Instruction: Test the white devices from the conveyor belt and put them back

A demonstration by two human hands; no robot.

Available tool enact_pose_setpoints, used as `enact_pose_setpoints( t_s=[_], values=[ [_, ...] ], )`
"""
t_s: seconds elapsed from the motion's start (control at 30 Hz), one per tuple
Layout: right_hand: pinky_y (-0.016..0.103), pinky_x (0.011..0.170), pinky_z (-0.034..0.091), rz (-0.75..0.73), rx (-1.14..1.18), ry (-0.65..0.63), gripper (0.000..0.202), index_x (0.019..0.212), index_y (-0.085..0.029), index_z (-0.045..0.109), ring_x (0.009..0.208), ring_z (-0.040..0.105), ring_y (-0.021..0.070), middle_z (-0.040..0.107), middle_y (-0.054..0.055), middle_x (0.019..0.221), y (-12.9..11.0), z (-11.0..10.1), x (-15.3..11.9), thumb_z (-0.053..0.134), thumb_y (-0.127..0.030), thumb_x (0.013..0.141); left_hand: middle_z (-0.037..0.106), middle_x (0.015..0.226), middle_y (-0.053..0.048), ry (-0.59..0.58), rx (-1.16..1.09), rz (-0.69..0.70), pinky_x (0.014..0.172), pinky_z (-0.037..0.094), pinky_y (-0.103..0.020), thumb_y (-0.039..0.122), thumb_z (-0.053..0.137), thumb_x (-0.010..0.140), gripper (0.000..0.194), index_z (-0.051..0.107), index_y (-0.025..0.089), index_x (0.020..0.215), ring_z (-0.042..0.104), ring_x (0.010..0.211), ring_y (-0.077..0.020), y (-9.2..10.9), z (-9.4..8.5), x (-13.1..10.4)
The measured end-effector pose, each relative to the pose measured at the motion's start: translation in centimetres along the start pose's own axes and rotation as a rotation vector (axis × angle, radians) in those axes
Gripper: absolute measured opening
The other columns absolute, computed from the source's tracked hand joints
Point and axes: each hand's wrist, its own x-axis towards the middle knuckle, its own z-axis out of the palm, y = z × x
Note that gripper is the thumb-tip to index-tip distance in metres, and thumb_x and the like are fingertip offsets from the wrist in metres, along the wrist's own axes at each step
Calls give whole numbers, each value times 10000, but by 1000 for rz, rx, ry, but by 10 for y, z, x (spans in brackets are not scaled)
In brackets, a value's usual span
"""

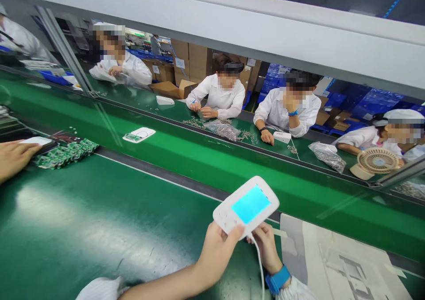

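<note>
My left hand (219, 252) grips a white handheld device (226, 213) by its lower left corner, thumb on the front face. The device is tilted, and its screen (251, 203) glows plain light blue. From its lower edge a white cable (259, 260) runs down out of view. My right hand (267, 247), with a blue wrist strap (278, 280) below it, has its fingers closed around the cable's end at that edge; the plug itself is partly hidden behind the device and fingers.
A green conveyor belt (179, 158) crosses ahead, carrying an opened white casing (139, 134). Green circuit boards (66, 153) are piled at left, beside another person's hand (15, 158). A taped paper sheet (332, 260) lies at right. Several co-workers sit across the belt near bags of small parts (226, 130).
</note>
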Motion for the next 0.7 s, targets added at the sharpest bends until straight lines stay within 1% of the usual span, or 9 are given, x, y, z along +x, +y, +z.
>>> enact_pose_setpoints(
  t_s=[0.1,0.17,0.23,0.3,0.37,0.5,0.6,0.7],
  values=[
    [241,490,368,10,-49,-107,339,554,-144,620,448,447,109,538,5,460,-4,4,-1,563,-386,785,644,1011,-114,17,-16,-25,821,475,-344,348,589,784,334,577,117,1025,598,928,-245,-33,-9,24],
    [239,486,372,34,-113,-157,296,605,-136,635,441,448,106,547,4,467,-5,6,-1,611,-390,754,641,1006,-127,-11,-82,-99,807,479,-361,359,591,782,358,562,104,1032,612,885,-246,-51,-16,33],
    [232,463,367,58,-151,-167,269,702,-129,652,426,444,101,546,-6,470,-5,7,-2,660,-398,710,623,1048,-138,-54,-184,-174,806,480,-372,365,580,792,388,540,100,1072,619,866,-238,-61,-22,39],
    [224,448,357,67,-169,-158,281,720,-127,648,417,440,95,529,-17,462,-2,8,-1,669,-407,699,607,1082,-141,-92,-243,-188,805,479,-369,359,581,795,402,525,101,1098,618,874,-235,-63,-25,43],
    [216,440,340,66,-186,-158,285,702,-129,639,411,432,87,508,-27,451,1,9,0,656,-413,713,627,1039,-136,-116,-210,-160,776,484,-355,357,595,786,386,539,98,1066,627,842,-235,-61,-28,48],
    [208,424,290,33,-237,-162,312,650,-129,611,397,394,72,475,-39,429,4,11,3,619,-424,748,668,904,-115,-75,-85,-83,694,490,-321,379,558,806,345,558,90,995,645,753,-230,-56,-30,56],
    [206,416,278,20,-248,-152,334,631,-130,589,391,376,68,466,-42,425,5,11,4,602,-438,758,672,887,-112,-57,-64,-45,679,493,-310,365,537,820,325,551,86,986,646,744,-226,-57,-27,59],
    [203,401,291,29,-219,-137,355,625,-137,567,378,374,69,452,-49,429,5,10,5,595,-469,750,667,915,-112,-75,-93,-24,685,500,-316,350,534,823,329,536,86,1021,647,737,-220,-62,-19,63]
  ],
)
